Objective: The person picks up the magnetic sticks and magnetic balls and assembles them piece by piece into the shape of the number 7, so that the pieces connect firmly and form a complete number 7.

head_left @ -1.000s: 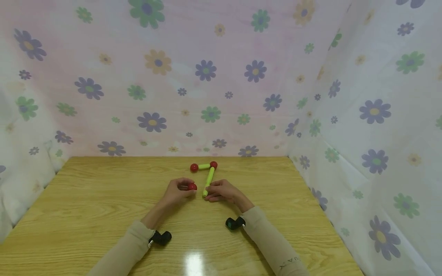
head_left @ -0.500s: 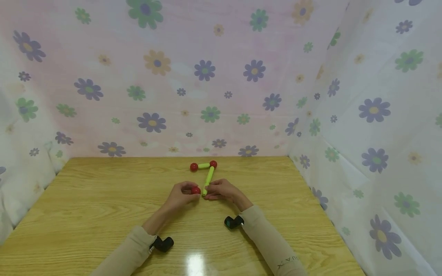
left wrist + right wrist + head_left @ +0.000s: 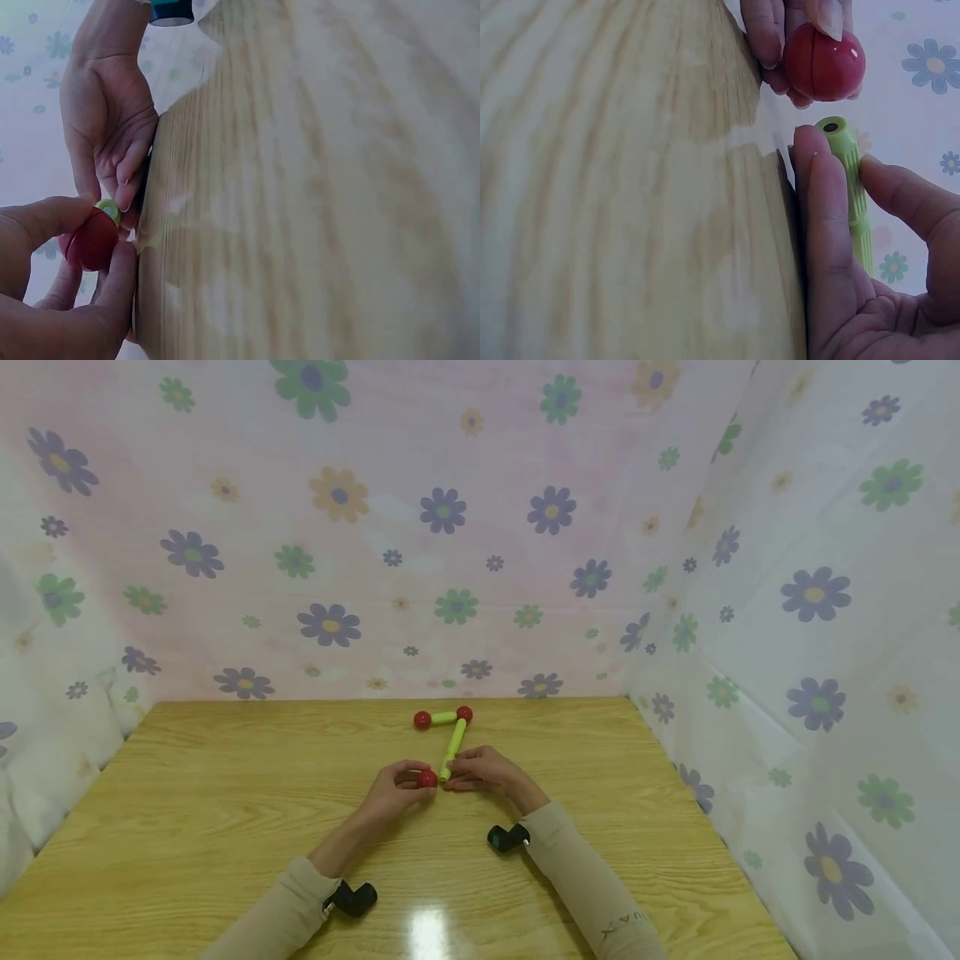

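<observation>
My left hand pinches a red ball between thumb and fingers, low over the table. To its right, my right hand grips the near end of a ribbed yellow-green rod between thumb and fingers. That end shows a dark hole in the right wrist view, facing the red ball with a small gap between them. The rod's far end meets a second red ball. From there a shorter yellow-green rod runs left to a third red ball.
A wood-grain table lies under both hands. Behind it and to the right hang flower-print curtains. Black wrist cameras are strapped at both cuffs.
My left hand has brought its red ball slightly right and nearer to me, closer to the rod's near end. The right hand keeps its grip, almost still.
</observation>
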Demonstrator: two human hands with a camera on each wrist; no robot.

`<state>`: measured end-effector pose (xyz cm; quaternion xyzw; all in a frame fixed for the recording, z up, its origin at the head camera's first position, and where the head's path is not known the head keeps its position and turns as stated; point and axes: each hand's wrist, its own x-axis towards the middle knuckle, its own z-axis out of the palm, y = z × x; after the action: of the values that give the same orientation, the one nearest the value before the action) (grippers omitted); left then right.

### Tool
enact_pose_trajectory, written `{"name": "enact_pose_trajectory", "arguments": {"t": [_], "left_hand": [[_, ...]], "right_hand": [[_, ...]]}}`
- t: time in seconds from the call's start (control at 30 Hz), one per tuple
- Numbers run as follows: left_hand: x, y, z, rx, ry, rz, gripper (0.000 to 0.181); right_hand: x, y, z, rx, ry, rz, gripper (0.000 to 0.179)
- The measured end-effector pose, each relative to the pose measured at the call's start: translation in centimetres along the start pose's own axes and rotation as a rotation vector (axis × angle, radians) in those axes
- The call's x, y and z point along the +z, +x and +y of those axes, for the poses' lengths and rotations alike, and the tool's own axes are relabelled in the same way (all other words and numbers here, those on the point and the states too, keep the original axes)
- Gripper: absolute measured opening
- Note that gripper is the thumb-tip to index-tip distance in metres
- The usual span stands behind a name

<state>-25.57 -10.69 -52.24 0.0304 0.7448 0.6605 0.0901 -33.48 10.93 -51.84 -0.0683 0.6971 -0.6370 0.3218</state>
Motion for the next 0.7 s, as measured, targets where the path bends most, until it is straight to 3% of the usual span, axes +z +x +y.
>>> {"name": "enact_pose_trajectory", "arguments": {"t": [0.23,0.37,0.6,0.7], "left_hand": [[0.3,-0.3,-0.1,0.023,0.039,-0.011,0.035],[0.5,-0.3,0.0,0.075,0.058,-0.007,0.034],[1.3,-0.1,0.3,0.001,0.068,0.072,0.034],[1.6,-0.1,0.3,-0.003,0.085,0.095,0.034]], "right_hand": [[0.1,-0.1,-0.1,-0.014,0.002,-0.007,0.033],[0.3,-0.1,-0.2,0.002,-0.002,0.009,0.034],[0.4,-0.1,-0.3,-0.009,-0.016,-0.004,0.036],[0.4,-0.1,-0.2,-0.008,-0.012,-0.001,0.034]]}}
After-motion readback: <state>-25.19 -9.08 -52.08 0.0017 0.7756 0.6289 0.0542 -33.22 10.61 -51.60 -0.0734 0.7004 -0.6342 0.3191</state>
